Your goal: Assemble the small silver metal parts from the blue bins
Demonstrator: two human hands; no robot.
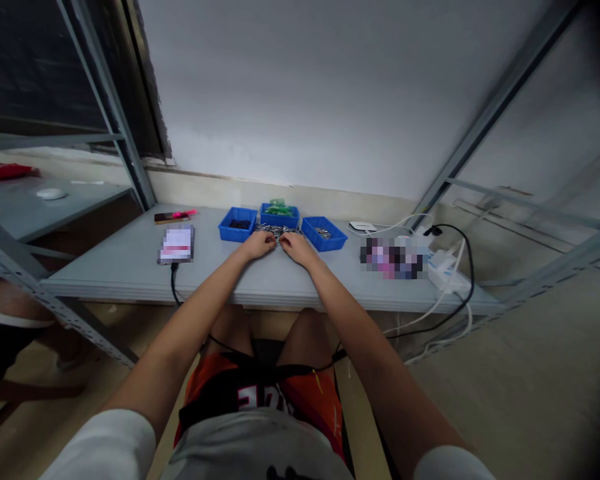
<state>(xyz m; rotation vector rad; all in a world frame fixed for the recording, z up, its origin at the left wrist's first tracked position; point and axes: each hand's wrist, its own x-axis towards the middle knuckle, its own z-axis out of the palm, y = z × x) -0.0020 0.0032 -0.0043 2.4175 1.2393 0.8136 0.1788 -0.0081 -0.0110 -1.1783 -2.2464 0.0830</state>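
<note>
My left hand (260, 245) and my right hand (295, 247) meet over the middle of the grey table (275, 280), fingers pinched and nearly touching. Something small and thin seems to be between the fingertips, too small to name. Just beyond them lies a pile of small shiny metal pieces (265, 227), partly hidden by the hands. Around the pile stand blue bins: a left bin (230, 234) with dark small parts, a back bin (286, 219) with green plastic pieces, and a right bin (330, 244) with slim metal parts.
To the left lie a phone (177, 244) on a black cable and a dark item with a pink object (185, 215). White plugs and a power strip (447, 270) with loose cables sit at right, beside a blurred item (393, 259). Metal shelf posts (490, 113) flank the table.
</note>
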